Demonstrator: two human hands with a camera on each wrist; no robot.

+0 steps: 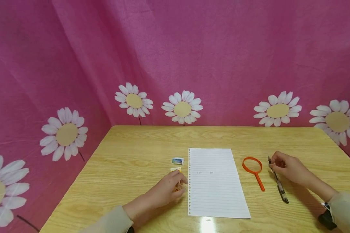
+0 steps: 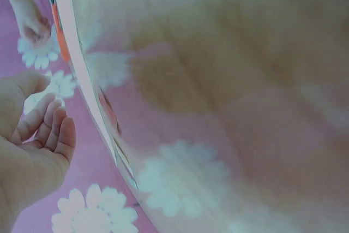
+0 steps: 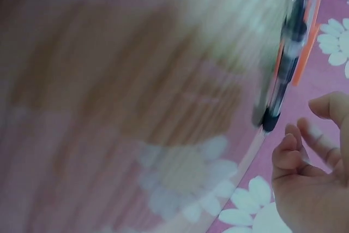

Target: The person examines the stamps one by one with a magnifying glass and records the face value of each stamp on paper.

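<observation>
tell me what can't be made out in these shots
- The small card under the left hand: head view, fingers cover most of it.
- Writing on the lined paper: head view, too small to read.
- Picture on the stamp-like card: head view, too small.
- Whether the right hand grips the pen: head view, fingers hide the contact; right wrist view is blurred.
- Tabletop: left wrist view, blurred.

The worktop (image 1: 134, 155) is glossy light wood; the lined sheet (image 1: 215, 194) is matt paper; the magnifying glass (image 1: 253, 170) has an orange plastic frame.
</observation>
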